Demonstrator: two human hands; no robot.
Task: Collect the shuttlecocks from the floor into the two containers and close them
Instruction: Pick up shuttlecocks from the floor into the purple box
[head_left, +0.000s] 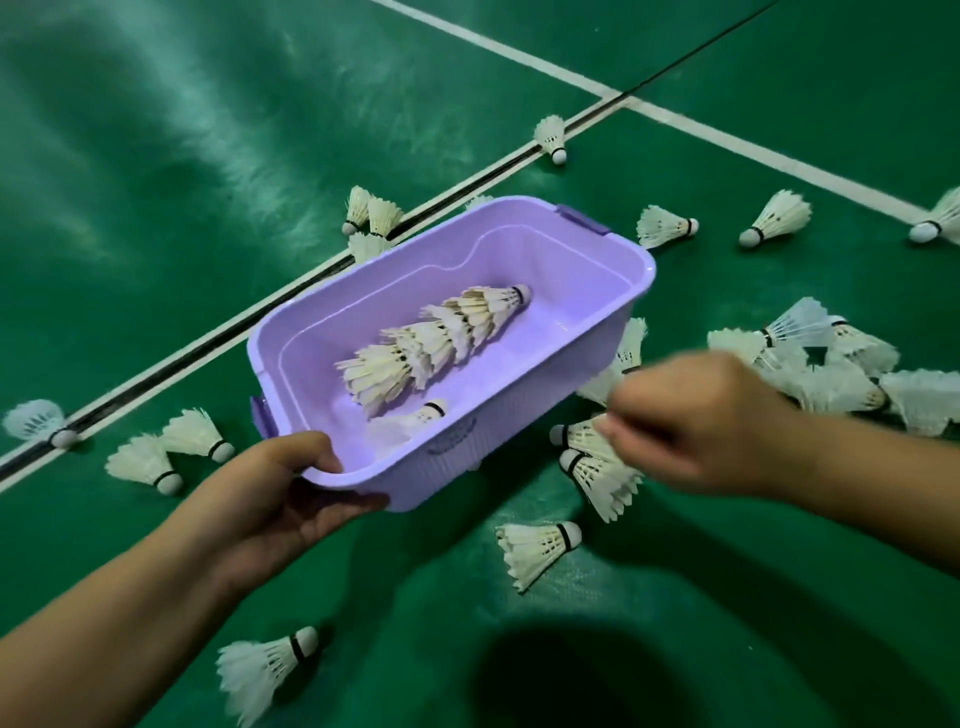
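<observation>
Fingers (332, 460) of left hand (275, 499) gripping tub (571, 358) near corner, stacked shuttlecocks (431, 343) inside; right hand (696, 426) blurred, grip unclear, over floor shuttlecocks (597, 467).

Floor glare, motion-blurred right hand (696, 421)

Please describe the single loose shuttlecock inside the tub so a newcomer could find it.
Find the purple tub that the left hand holds. Inside, near that hand, lies one loose shuttlecock. Unlike the nested stack beside it, it lies alone.
</observation>
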